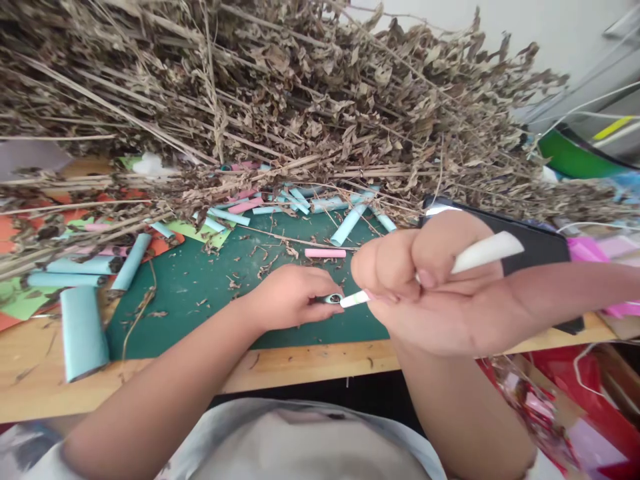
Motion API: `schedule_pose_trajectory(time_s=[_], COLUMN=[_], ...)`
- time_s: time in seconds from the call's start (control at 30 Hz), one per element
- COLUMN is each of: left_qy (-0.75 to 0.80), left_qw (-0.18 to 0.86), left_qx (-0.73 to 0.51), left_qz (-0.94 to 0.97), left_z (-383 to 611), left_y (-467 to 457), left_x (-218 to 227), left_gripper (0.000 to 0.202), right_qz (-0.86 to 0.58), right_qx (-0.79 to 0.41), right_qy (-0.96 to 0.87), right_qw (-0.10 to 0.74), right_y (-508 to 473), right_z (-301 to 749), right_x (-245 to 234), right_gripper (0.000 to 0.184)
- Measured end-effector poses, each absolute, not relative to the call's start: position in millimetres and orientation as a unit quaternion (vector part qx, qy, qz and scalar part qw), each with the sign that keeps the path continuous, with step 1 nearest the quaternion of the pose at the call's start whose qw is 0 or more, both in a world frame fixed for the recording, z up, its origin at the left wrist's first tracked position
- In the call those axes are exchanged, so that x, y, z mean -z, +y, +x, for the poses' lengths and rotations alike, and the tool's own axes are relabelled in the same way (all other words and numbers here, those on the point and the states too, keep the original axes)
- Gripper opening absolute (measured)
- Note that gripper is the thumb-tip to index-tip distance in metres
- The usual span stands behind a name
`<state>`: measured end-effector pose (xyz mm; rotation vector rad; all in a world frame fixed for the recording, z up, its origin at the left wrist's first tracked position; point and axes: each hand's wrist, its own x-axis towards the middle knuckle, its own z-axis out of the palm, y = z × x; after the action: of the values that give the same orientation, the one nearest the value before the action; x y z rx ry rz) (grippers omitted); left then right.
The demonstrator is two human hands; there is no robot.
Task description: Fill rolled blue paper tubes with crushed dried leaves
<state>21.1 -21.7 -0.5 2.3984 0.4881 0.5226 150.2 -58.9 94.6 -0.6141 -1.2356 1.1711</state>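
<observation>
My left hand (297,298) is closed round a small light-blue paper tube (330,299), whose open end faces right and shows dark leaf bits inside. My right hand (430,283) is a fist around a white pen-shaped stick (485,253). The narrow end of that stick comes right up to the tube's mouth; I cannot tell whether it goes in. Just beyond both hands lies a pink paper tube (325,253) on the green cutting mat (200,313), among leaf crumbs.
A big heap of dried leafy stalks (280,100) covers the back. Several blue tubes (350,223) lie along its edge. A wider blue tube (84,333) stands out at the left, near orange paper (10,233). A black flat device (535,247) is behind my right hand.
</observation>
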Motion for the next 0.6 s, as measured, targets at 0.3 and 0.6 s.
schedule_pose_trajectory(time_s=[0.3, 0.6], left_qy=[0.177, 0.166], left_qw=[0.34, 0.369], left_qx=[-0.204, -0.199], left_qz=[0.901, 0.892], left_z=[21.3, 20.9], left_y=[-21.7, -20.3], left_x=[2.6, 0.5], left_gripper=[0.025, 0.027], right_qz=[-0.249, -0.242], right_qx=[-0.543, -0.532], right_qy=[-0.533, -0.536], right_qw=[0.599, 0.61], right_y=[-60.4, -59.7], right_z=[148.7, 150.2], right_x=[-82.8, -76.3], right_gripper=[0.057, 0.057])
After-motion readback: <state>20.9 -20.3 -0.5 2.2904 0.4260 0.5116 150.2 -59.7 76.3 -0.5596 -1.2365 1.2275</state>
